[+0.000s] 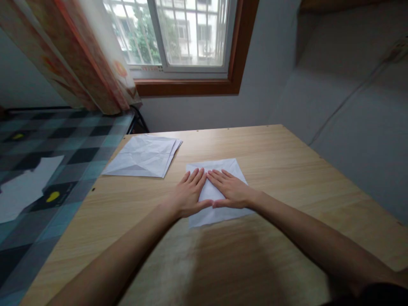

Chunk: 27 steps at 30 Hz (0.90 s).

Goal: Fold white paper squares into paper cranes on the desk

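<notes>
A white sheet of paper [219, 216] lies flat on the wooden table [270, 170], with faint creases near its far edge. My left hand [191, 193] rests palm down across its left side, fingers stretched out. Over the right side, my right hand [231, 190] lies flat too, its fingers extended. The thumbs meet or nearly meet at the middle of the sheet, and the index fingertips come close together, framing a triangle of bare paper. Both hands hide parts of the sheet beneath them.
Several creased white sheets [143, 155] lie stacked at the table's far left. Left of the table is a checked cloth surface [86, 138] with torn-looking white paper [28, 187] on it. A curtain [92, 55] hangs by the window [194, 34]. A cable [341, 104] runs along the right wall.
</notes>
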Motion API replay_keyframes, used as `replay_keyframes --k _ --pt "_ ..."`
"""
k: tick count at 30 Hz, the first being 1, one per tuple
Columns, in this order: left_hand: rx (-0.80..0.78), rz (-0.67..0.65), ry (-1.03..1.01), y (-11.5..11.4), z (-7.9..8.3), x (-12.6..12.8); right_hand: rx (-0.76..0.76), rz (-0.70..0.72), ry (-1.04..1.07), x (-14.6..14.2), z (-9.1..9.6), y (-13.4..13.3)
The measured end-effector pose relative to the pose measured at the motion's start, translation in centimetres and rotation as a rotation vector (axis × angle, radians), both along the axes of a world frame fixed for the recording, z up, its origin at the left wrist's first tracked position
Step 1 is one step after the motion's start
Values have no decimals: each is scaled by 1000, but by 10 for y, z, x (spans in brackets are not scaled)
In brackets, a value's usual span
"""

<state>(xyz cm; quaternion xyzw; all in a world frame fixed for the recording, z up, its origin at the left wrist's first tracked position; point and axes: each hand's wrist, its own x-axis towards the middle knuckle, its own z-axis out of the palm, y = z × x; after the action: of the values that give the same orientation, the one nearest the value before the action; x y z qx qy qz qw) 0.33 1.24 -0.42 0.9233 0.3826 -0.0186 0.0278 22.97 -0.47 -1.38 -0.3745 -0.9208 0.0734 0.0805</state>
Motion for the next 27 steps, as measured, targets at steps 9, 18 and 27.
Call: replay_keyframes --k 9,18,27 --pt "-34 -37 28 4 4 -28 4 -147 -109 57 -4 1" --pt "-46 -56 -175 1 11 -57 0 -273 261 94 -17 5" --pt "-113 -156 -126 -5 23 -64 -57 -214 366 111 -13 3"
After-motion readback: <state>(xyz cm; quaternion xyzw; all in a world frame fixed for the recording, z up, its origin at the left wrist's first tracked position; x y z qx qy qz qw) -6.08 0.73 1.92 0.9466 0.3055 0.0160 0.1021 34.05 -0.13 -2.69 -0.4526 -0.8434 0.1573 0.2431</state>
